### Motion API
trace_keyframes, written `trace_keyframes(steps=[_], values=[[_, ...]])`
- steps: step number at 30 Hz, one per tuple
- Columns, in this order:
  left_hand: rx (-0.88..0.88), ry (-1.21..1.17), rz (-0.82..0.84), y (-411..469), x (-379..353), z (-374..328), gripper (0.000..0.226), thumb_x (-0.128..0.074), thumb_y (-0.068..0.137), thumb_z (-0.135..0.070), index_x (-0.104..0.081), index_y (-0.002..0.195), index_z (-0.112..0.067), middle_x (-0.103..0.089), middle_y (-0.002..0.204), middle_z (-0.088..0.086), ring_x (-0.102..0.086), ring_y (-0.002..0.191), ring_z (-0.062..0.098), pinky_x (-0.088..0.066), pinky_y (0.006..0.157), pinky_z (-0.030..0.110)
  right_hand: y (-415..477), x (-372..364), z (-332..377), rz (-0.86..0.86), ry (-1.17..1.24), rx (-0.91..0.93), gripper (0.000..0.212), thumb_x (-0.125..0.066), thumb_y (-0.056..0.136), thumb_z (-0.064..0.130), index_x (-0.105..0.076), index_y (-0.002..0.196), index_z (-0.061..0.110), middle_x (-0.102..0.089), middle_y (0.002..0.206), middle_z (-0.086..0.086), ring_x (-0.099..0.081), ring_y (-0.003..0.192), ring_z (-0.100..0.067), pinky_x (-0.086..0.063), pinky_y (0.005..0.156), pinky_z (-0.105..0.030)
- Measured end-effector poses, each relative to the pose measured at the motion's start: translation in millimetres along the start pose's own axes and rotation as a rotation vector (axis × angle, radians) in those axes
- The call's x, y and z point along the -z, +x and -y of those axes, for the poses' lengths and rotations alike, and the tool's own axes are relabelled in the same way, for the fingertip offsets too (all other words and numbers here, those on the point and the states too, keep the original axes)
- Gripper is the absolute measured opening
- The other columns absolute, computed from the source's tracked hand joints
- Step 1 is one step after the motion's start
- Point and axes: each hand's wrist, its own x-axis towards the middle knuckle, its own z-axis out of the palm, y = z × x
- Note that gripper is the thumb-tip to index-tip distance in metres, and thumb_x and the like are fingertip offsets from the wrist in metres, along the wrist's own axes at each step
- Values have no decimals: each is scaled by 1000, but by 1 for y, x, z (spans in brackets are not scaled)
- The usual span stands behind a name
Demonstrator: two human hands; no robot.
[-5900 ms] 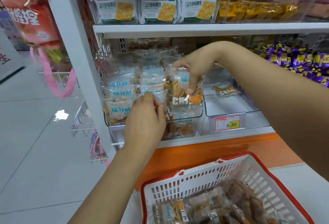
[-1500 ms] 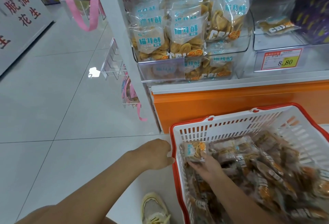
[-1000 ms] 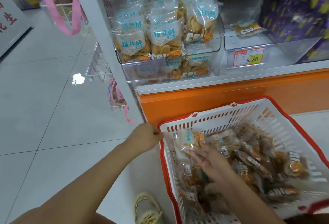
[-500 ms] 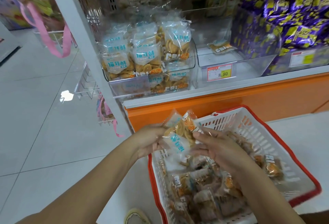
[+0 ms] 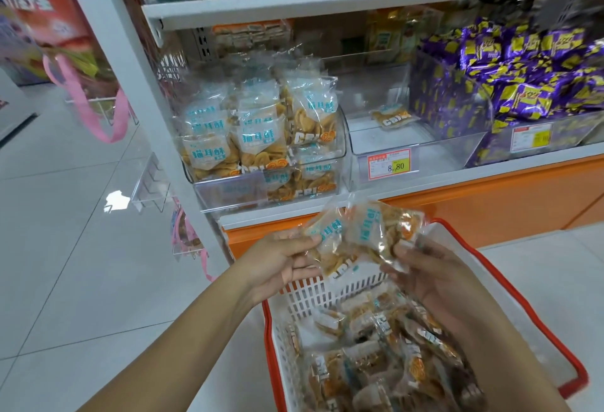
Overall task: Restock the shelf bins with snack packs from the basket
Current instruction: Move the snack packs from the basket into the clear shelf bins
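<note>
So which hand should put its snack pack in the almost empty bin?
Probably the right hand. It pinches a snack pack and sits nearly below the almost empty bin. The left hand holds a second pack, but sits below the full bin.

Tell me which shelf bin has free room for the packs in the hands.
The middle bin, between the cracker bin and the purple candy bin, is nearly bare: one pack lies at its back. The cracker bin is heaped full.
</note>
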Motion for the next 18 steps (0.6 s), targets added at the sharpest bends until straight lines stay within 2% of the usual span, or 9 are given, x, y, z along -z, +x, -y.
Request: trace_keyframes(steps=[2, 4, 7, 8, 10, 12, 14, 16, 18], values=[[-24, 20, 8, -1, -8, -1, 22, -57, 90, -19, -64, 111, -16, -70, 107, 17, -69, 87, 26, -56, 83, 37, -2, -12, -3, -26, 5, 16, 37, -72, 71, 4, -62, 106, 1, -69, 95, -18, -69, 77, -25, -59, 70, -33], [-41, 33, 16, -3, -16, -2, 31, -53, 89, -35, -61, 116, -20, -71, 107, 14, -69, 94, 30, -56, 85, 40, -4, -26, -8, -70, -9, 57, 40, -68, 72, 2, -61, 111, 4, -71, 97, -16, -71, 82, -26, -59, 74, -34], [-82, 54, 35, -4, -25, -5, 66, -48, 80, -58, -56, 122, -7, -65, 115, 24, -61, 111, 38, -50, 95, 48, -7, -44, -18, -161, -21, 109, 41, -70, 72, 7, -63, 112, 7, -72, 96, -13, -71, 82, -22, -57, 66, -25], [-110, 94, 62, -4, -29, -6, 75, -52, 78, -61, -53, 124, -3, -64, 116, 24, -59, 113, 38, -48, 98, 49, -7, -48, -20, -190, -47, 126, 40, -72, 72, 10, -64, 112, 7, -72, 98, -14, -71, 85, -23, -56, 67, -25], [-181, 242, 70, -5, -33, -9, 70, -70, 77, -48, -52, 124, 0, -68, 112, 17, -63, 109, 32, -51, 95, 44, -9, -53, -18, -220, -142, 169, 43, -75, 70, 18, -65, 111, 7, -71, 97, -18, -71, 87, -26, -56, 69, -29], [-242, 408, 25, -2, -35, -13, 59, -81, 74, -29, -55, 118, 2, -70, 98, 15, -68, 93, 22, -54, 82, 34, -10, -51, -11, -230, -324, 204, 48, -77, 65, 33, -66, 107, 11, -71, 87, -15, -71, 77, -24, -56, 67, -29], [-297, 565, -11, -2, -40, -19, 74, -85, 64, -40, -55, 114, 6, -65, 102, 25, -66, 95, 30, -54, 84, 43, -13, -42, 3, -220, -644, 171, 54, -76, 60, 47, -64, 101, 13, -71, 82, -7, -70, 73, -18, -56, 64, -28], [-337, 662, -23, -5, -47, -28, 77, -85, 59, -45, -54, 118, -4, -63, 111, 21, -63, 103, 32, -51, 88, 52, -15, -28, 23, -245, -928, 120, 56, -76, 56, 54, -60, 95, 16, -69, 85, 1, -66, 76, -11, -49, 61, -19], [-404, 771, -28, -7, -49, -40, 55, -83, 68, -30, -55, 115, -22, -64, 111, 6, -63, 102, 20, -54, 88, 40, -13, -15, 44, -238, -997, 158, 63, -79, 52, 55, -58, 103, 24, -67, 97, 9, -63, 90, -6, -49, 72, -19]])
